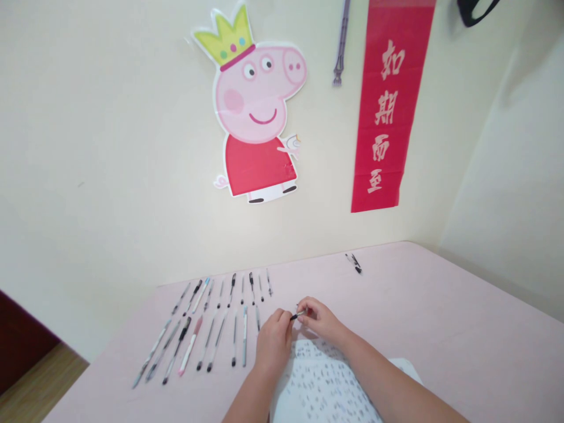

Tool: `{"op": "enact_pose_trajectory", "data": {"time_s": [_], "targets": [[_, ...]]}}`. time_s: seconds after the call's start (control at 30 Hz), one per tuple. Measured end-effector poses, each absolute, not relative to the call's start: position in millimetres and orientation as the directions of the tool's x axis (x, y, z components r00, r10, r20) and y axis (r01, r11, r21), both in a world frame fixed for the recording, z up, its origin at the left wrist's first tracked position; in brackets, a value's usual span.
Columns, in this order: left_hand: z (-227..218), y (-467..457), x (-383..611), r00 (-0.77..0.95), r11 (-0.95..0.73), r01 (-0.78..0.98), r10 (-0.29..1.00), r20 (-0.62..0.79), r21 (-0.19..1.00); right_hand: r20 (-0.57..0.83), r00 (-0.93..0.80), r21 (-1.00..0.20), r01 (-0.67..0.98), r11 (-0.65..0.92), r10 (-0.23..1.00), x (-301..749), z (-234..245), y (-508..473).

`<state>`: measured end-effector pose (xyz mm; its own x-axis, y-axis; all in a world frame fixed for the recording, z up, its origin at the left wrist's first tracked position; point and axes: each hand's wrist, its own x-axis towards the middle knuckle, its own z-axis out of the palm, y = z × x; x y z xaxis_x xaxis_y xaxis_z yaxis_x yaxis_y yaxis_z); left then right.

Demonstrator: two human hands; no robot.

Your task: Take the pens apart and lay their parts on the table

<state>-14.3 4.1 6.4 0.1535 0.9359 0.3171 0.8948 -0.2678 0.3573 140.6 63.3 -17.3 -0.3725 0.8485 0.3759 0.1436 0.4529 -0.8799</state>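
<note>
Above the top edge of a sheet of paper (328, 382), my two hands meet at a small pen (294, 317). My left hand (273, 336) is closed around its dark end. The fingers of my right hand (321, 320) pinch its lighter end. Much of the pen is hidden by the fingers, so I cannot tell whether it is whole or in parts. Left of my hands, several pens lie in two rows, among them a pink pen (191, 346) and a white and light blue pen (245, 338). Handwriting covers the paper.
Small black pen parts (355, 263) lie at the back of the pink table (440, 329). A pig cutout (259, 164), a red banner (383, 111) and a purple strap (341, 41) hang on the wall behind. Beyond the table's left edge is a wooden floor (48, 376).
</note>
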Motion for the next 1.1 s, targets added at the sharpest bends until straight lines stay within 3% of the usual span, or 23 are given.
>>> {"op": "enact_pose_trajectory", "data": {"time_s": [0.3, 0.6, 0.87, 1.1], "targets": [[3.3, 5.4, -15.2, 0.177, -0.289, 0.899, 0.927, 0.33, 0.328, 0.422, -0.408, -0.814, 0.222, 0.537, 0.809, 140.5, -15.4, 64.9], [2.3, 5.5, -15.8, 0.161, -0.279, 0.898, 0.928, 0.335, 0.341, 0.349, -0.355, -0.884, 0.181, 0.43, 0.867, 139.9, -17.1, 63.0], [1.8, 6.4, -15.6, 0.169, -0.286, 0.893, 0.929, 0.33, 0.347, 0.403, -0.374, -0.841, 0.208, 0.5, 0.835, 140.2, -20.2, 66.8], [1.4, 7.1, -16.0, 0.149, -0.274, 0.889, 0.931, 0.333, 0.367, 0.329, -0.328, -0.907, 0.152, 0.393, 0.886, 139.4, -21.9, 65.6]]}}
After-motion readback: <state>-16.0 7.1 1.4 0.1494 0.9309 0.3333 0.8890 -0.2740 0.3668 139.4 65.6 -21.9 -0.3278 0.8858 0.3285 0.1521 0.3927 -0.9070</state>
